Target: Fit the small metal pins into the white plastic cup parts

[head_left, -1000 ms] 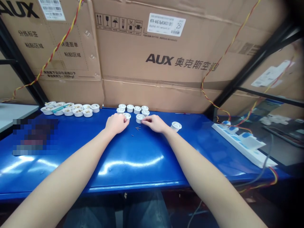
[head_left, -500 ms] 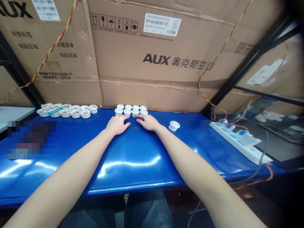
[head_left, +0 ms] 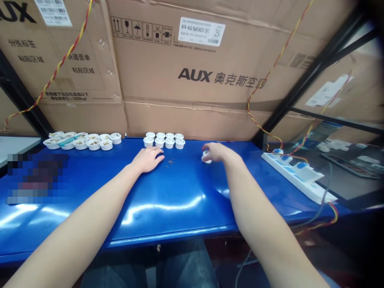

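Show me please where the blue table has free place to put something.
Bare: blue table between left forearm and right forearm, and from right forearm to power strip. Crowded: back left and back centre with white cups; small pieces lie by the left hand.

Screws [head_left: 171, 162] before the cups [head_left: 169, 143].

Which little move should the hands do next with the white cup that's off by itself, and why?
Perhaps the right hand should bring the lone cup toward the two rows of cups: its fingers are at that cup, which is apart from them.
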`<state>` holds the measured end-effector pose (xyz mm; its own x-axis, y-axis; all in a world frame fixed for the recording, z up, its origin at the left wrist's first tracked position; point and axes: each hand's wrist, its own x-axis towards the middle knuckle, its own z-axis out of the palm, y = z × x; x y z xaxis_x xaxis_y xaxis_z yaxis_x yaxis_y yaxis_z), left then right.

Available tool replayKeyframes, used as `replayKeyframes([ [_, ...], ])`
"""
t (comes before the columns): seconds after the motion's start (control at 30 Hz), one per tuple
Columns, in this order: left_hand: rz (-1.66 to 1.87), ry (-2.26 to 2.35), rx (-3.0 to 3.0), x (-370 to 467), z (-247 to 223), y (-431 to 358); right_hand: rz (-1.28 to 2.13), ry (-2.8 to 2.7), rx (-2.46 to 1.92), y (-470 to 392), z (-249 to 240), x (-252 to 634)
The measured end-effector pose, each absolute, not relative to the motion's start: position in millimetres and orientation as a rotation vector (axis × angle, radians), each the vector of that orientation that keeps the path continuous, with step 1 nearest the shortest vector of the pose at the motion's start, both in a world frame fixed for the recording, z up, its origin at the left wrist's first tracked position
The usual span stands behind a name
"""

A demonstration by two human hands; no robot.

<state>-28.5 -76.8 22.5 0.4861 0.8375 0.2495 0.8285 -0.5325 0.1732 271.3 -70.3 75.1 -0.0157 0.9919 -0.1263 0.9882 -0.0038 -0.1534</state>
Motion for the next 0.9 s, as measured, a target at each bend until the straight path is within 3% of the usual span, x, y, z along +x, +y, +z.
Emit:
replayKeyframes([
  [0.17,0.478,1.509,2.657,-29,22,-77,0.336,-2.426,-1.623,-71,58,223],
  [0.43,0.470,1.485,2.664,-30,21,-78,0.308,-2.353,-1.324,-65,40,226],
  [0.7,0.467,1.499,2.687,-31,19,-76,-0.144,-2.470,-1.224,-75,55,211],
  [0.9,0.470,1.493,2.671,-30,19,-77,-0.109,-2.587,-1.299,-76,55,204],
])
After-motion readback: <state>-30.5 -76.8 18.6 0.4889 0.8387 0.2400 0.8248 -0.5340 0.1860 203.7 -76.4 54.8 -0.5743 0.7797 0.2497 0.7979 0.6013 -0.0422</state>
